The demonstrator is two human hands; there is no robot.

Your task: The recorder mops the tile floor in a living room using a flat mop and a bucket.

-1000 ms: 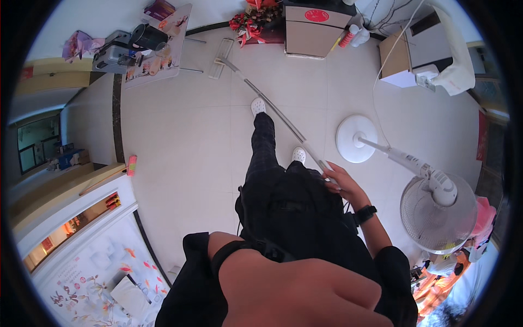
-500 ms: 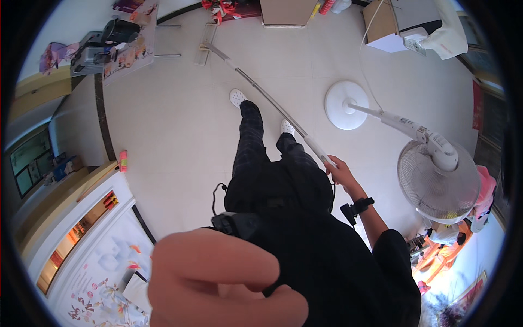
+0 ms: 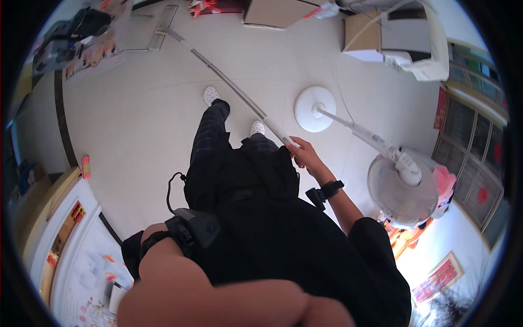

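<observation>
Beside wht fan [image 3: 404, 177], R hand [image 3: 306, 155] clamped on mop [image 3: 234, 89], L hand [image 3: 234, 305] grip unclear, table [image 3: 111, 46] nr mop head [image 3: 163, 28]

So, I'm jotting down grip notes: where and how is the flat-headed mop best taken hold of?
Probably by the pale grip section at the near end of the mop pole, from the person's right, fingers wrapped around it. It is slim and angled up toward the body, while the flat mop head is at the far end. The right hand holds that near end.
</observation>
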